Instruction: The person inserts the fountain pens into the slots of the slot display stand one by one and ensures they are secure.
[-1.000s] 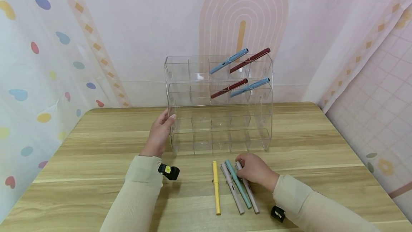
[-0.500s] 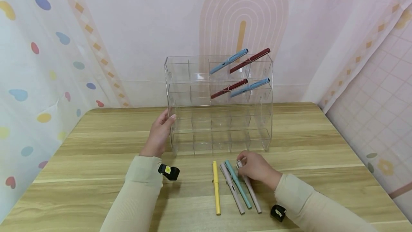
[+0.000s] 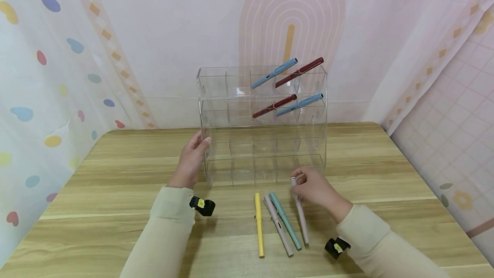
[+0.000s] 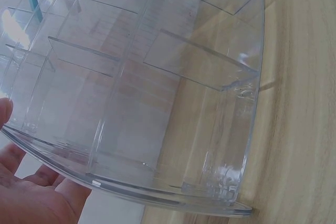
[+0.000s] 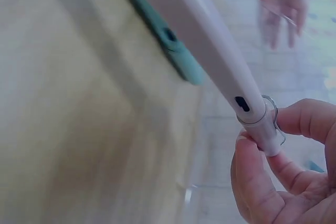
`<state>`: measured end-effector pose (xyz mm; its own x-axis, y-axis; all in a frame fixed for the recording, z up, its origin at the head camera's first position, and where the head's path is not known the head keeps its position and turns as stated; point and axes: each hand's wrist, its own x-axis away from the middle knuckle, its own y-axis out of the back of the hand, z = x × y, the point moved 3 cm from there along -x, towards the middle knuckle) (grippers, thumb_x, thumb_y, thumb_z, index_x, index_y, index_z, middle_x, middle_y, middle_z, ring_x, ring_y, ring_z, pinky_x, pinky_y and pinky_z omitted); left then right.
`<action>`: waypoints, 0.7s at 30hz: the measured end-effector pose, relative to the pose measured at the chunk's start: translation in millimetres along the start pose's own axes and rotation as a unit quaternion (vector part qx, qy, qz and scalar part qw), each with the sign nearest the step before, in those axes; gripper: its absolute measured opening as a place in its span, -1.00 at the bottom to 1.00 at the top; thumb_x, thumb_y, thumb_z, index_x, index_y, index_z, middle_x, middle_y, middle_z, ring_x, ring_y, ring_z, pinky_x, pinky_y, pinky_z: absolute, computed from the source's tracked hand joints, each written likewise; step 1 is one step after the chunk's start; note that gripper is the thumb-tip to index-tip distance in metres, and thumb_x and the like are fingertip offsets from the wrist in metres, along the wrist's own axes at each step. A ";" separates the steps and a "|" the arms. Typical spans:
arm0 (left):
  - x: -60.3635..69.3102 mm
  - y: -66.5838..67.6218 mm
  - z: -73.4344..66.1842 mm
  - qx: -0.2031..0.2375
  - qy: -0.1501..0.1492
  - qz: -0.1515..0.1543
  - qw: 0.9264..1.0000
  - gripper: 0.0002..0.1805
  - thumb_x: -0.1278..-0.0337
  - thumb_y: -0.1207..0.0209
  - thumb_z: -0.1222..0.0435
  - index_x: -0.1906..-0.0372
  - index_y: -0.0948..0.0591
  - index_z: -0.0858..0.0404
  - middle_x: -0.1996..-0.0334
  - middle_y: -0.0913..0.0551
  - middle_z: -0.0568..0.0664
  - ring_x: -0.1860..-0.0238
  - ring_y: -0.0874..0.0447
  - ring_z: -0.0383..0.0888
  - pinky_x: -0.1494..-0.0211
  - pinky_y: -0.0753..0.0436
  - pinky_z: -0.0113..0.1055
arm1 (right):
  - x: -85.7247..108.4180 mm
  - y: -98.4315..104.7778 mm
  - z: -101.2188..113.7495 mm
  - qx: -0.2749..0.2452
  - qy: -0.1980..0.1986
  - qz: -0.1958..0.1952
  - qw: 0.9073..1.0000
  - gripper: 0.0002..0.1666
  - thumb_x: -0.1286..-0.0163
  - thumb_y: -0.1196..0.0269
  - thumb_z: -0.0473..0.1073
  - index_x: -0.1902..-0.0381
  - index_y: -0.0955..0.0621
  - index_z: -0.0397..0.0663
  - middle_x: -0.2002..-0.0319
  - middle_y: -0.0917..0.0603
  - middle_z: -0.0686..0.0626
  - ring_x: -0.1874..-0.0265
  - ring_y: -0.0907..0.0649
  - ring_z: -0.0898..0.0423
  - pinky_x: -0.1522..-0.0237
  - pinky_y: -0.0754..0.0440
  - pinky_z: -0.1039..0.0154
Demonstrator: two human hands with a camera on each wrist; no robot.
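A clear acrylic pen rack stands on the table, and my left hand grips its left side panel, thumb in front. The left wrist view shows fingers wrapped about that panel's edge. My right hand pinches a pale lilac pen by its capped end, just in front of the rack's lower right. In the right wrist view the pen slants between thumb and fingertips near its metal clip. Left of it lie a teal pen, another lilac pen and a yellow pen.
Two blue pens, one in the top row and one in the second, lean in the rack. Two dark red pens, an upper one and a lower one, lean beside them. A patterned curtain hangs behind the wooden table.
My right hand has lifted the lilac pen's capped end and carried it forward and slightly right, apart from the teal pen. The left hand has stayed on the rack.
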<state>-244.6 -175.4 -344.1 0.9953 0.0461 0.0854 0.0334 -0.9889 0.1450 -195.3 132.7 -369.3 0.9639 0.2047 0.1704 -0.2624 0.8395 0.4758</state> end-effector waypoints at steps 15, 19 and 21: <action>0.5 -0.3 -0.9 0.001 0.004 0.002 1.000 -0.39 -0.50 0.12 0.08 -0.53 -0.06 0.01 -0.50 -0.08 0.05 -0.49 0.02 0.07 -0.45 -0.05 0.10 | 1.4 43.0 23.0 -0.117 0.011 -0.105 0.988 -0.56 -0.29 -0.15 -0.42 -0.13 -0.41 -0.39 0.30 -0.49 -0.07 0.40 -0.57 0.16 0.32 -0.67 0.26; 0.5 -0.5 -0.8 0.002 0.004 -0.001 1.000 -0.39 -0.50 0.12 0.09 -0.53 -0.06 0.03 -0.49 -0.09 0.07 -0.48 0.00 0.08 -0.45 -0.07 0.10 | 3.2 49.3 29.9 -0.148 0.017 -0.136 0.979 -0.56 -0.29 -0.16 -0.40 -0.13 -0.40 -0.37 0.29 -0.51 -0.03 0.41 -0.59 0.24 0.34 -0.66 0.32; 0.3 -0.4 -0.6 0.002 0.004 -0.002 1.000 -0.39 -0.50 0.12 0.10 -0.53 -0.06 0.05 -0.49 -0.09 0.08 -0.48 0.00 0.08 -0.45 -0.08 0.10 | 4.1 51.7 33.8 -0.165 0.019 -0.147 0.975 -0.55 -0.31 -0.16 -0.40 -0.14 -0.38 -0.36 0.27 -0.50 -0.03 0.40 -0.60 0.25 0.31 -0.67 0.32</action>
<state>-244.4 -174.9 -343.5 0.9944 0.0511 0.0927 0.0376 -0.9892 0.1417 -206.5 159.9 -314.9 0.9979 -0.0560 0.0337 0.0485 0.9797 0.1943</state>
